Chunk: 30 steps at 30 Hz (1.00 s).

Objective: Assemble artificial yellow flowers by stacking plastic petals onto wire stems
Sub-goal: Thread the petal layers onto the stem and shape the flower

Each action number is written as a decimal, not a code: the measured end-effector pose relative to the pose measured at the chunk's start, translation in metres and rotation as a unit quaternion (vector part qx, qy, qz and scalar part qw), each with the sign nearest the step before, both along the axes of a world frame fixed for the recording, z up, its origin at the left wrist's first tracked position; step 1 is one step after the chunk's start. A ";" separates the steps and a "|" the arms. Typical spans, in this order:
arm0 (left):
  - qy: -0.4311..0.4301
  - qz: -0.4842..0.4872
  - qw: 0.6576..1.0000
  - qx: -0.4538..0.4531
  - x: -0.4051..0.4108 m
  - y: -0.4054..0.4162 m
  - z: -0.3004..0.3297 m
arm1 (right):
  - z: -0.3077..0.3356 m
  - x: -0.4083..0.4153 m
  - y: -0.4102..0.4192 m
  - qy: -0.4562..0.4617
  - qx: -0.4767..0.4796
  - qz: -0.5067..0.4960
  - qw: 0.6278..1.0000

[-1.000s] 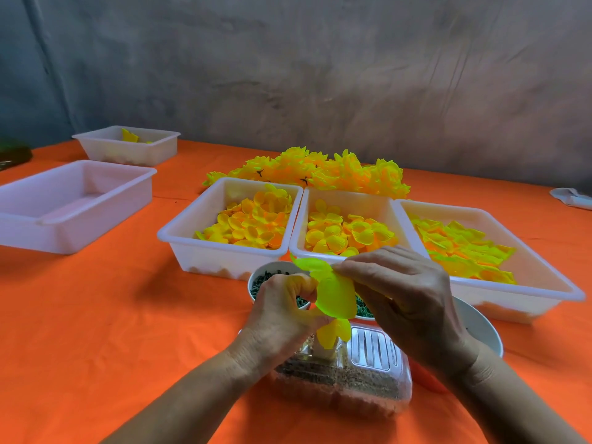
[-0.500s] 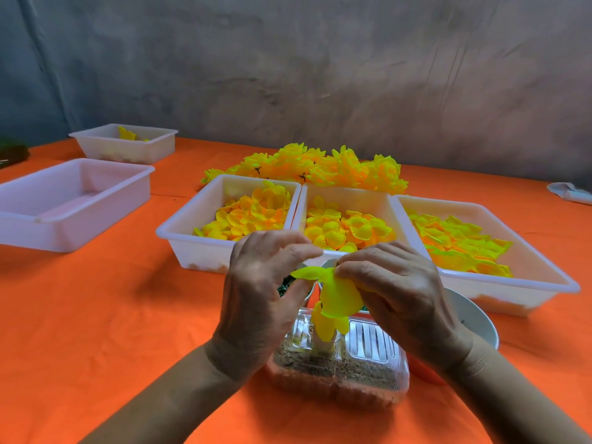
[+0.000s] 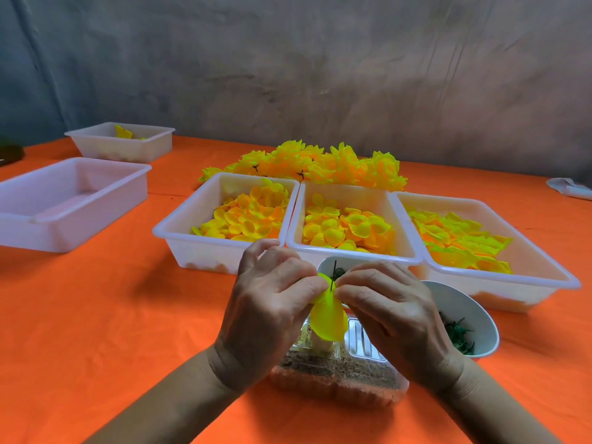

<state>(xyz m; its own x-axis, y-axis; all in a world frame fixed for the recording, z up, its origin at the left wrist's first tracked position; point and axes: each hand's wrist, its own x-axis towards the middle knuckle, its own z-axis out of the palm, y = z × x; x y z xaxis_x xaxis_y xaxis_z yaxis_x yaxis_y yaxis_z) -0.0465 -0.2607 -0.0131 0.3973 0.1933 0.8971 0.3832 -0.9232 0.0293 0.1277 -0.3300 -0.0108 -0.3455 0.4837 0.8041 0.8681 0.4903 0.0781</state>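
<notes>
Yellow petal (image 3: 328, 318) hangs just below the pinch of left hand (image 3: 272, 310) and right hand (image 3: 389, 310); wire stem (image 3: 333, 276) now pokes above both fingertips; 1 petal seemingly threaded, since 0.5 s ago.

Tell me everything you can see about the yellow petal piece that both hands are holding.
The thin yellow plastic petal piece looks glossy and slightly translucent, with rounded lobes that hang downward. The left hand and the right hand pinch its top edge from either side. A thin dark wire stem rises from between the fingertips, so the piece seems threaded on it. It is held above a clear plastic container on the orange table.
</notes>
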 end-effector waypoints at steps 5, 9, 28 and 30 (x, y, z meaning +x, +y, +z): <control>0.011 0.006 1.000 -0.002 0.001 0.002 -0.005 | -0.004 0.000 0.000 0.004 -0.006 -0.009 1.000; 0.013 0.005 1.000 -0.003 0.001 0.003 -0.007 | -0.003 -0.001 0.000 0.008 -0.014 -0.005 1.000; 0.083 -0.104 0.958 -0.255 -0.002 0.016 0.005 | 0.008 0.008 0.009 0.292 -0.313 0.088 0.899; 0.083 -0.106 0.955 -0.266 -0.002 0.017 0.007 | 0.011 0.007 0.010 0.296 -0.330 0.111 0.889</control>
